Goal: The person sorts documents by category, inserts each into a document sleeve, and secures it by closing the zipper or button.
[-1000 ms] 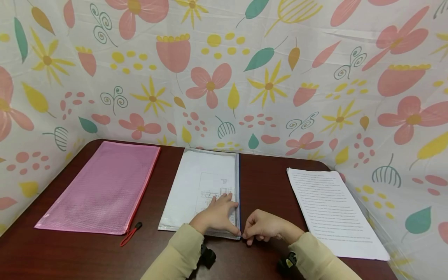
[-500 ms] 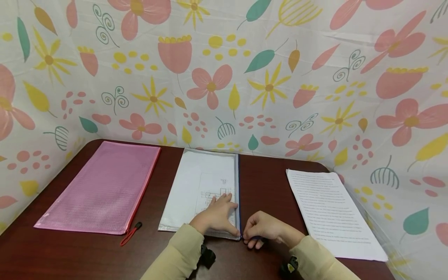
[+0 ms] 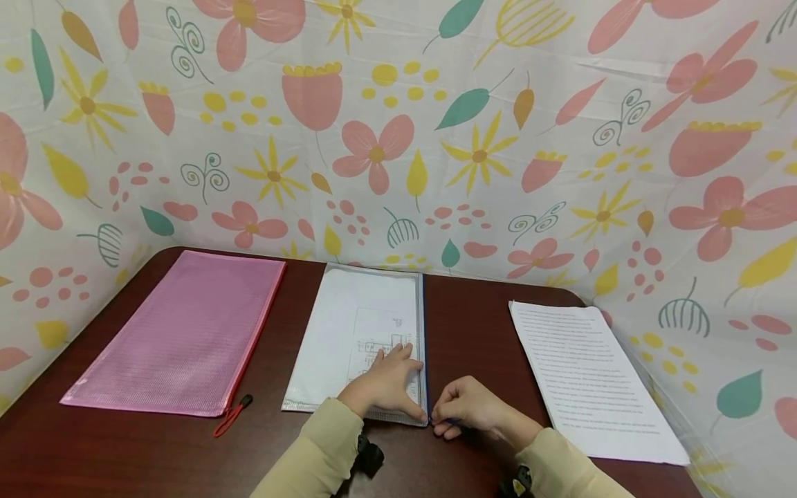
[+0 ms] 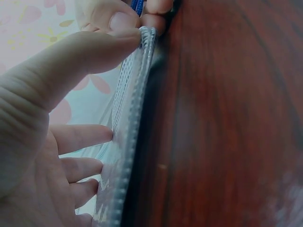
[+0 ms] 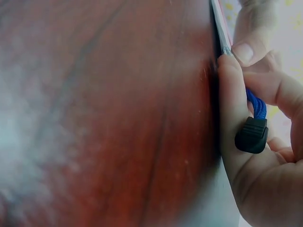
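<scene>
A clear mesh zipper pouch with a blue zipper edge lies in the middle of the table, white printed paper showing through it. My left hand rests on its lower right part with fingers spread, the thumb at the near right corner. At that same corner my right hand pinches the blue zipper pull cord between thumb and finger. The cord's black end piece hangs against the right palm in the right wrist view. In the left wrist view the left thumb presses the pouch's corner beside the right fingers.
To the left lies a pink mesh zipper pouch with a red cord pull. A stack of printed sheets lies at the right on the dark wooden table. A flower-patterned curtain stands behind.
The right hand has shifted slightly at the pouch corner, its lower fingers curling differently under the palm. The left hand and the pouch stay in place.
</scene>
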Available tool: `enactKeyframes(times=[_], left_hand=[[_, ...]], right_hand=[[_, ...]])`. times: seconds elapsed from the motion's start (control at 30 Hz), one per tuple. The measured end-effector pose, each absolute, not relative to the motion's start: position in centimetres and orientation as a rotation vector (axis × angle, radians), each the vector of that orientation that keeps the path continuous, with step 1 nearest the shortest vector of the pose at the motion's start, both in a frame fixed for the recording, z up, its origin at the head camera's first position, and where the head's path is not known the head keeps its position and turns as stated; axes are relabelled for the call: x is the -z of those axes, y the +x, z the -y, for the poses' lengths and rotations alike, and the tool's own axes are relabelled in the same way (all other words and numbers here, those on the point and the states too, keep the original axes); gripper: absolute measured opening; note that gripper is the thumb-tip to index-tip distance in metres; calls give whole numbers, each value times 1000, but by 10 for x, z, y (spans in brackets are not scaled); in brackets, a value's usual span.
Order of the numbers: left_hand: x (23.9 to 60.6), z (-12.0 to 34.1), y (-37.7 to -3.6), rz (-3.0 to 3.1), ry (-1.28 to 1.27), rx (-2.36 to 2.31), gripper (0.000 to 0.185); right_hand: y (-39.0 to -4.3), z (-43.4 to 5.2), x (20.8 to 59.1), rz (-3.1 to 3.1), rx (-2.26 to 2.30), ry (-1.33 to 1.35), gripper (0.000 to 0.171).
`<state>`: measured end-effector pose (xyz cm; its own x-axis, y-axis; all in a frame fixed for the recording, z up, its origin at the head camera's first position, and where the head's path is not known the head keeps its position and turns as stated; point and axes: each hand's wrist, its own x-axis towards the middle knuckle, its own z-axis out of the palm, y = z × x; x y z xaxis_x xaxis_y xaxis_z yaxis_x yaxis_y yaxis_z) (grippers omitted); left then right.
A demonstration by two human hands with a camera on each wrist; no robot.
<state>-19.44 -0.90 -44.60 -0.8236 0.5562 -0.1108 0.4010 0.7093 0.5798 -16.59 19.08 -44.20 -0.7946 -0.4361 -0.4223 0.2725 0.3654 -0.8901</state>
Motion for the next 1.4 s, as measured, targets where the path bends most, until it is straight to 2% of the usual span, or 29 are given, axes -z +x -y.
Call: enactKeyframes(times=[1.4], left_hand=[[447, 10, -196, -2628, 753, -847, 94]], right_hand=[[-188, -183, 436, -2161, 1618, -47, 12]])
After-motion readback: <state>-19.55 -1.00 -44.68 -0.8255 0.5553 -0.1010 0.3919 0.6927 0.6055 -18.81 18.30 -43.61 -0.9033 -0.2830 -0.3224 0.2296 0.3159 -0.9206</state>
